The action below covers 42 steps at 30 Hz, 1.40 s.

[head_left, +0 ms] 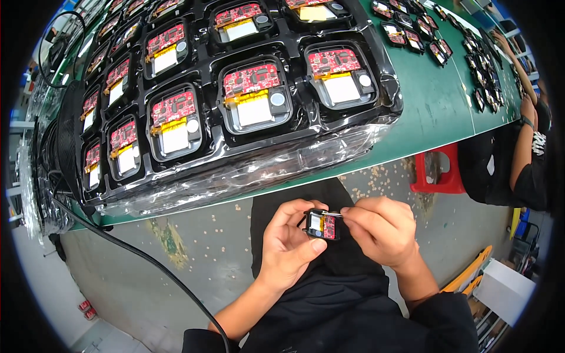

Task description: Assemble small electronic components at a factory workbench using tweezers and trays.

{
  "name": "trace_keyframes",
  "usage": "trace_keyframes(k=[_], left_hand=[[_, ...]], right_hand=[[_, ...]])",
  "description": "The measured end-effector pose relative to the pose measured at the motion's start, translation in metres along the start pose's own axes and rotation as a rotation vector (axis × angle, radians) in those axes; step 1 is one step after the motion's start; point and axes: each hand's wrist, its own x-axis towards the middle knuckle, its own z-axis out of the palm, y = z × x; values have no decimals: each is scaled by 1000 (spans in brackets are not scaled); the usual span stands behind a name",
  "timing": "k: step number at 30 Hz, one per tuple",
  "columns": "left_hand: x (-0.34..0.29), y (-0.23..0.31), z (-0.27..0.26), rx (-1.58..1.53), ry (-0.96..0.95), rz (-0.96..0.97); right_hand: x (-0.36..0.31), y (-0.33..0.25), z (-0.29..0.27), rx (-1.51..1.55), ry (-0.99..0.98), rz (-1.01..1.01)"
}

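Observation:
Over my lap, my left hand grips a small black device housing by its edges, thumb along the lower side. Inside it show a red circuit board, a strip of yellow tape, a white block and a small round part. My right hand pinches thin metal tweezers, seen nearly edge-on. Their tip reaches over the housing's upper edge, beside the yellow tape; whether it touches anything there is too small to tell.
Ahead on the green table is a black tray of similar housings, stacked on clear plastic. More housings lie at far right, near another person's arm. A black cable hangs at left; a red stool stands right.

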Motion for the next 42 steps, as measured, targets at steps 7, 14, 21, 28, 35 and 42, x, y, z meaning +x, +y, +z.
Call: trace_keyframes(k=[7, 14, 21, 28, 35, 42], left_hand=[[2, 3, 7, 87, -25, 65], [1, 3, 7, 140, -6, 68], [2, 7, 10, 156, 12, 81], [-1, 7, 13, 228, 40, 98], [-3, 5, 14, 260, 53, 92], [-4, 6, 17, 271, 73, 103]], right_hand=[[-4, -11, 3, 247, 8, 318], [-5, -11, 3, 107, 8, 225], [-9, -9, 8, 15, 18, 156], [-11, -2, 6, 17, 12, 122], [-11, -4, 4, -27, 33, 79], [-13, -3, 5, -38, 52, 69]])
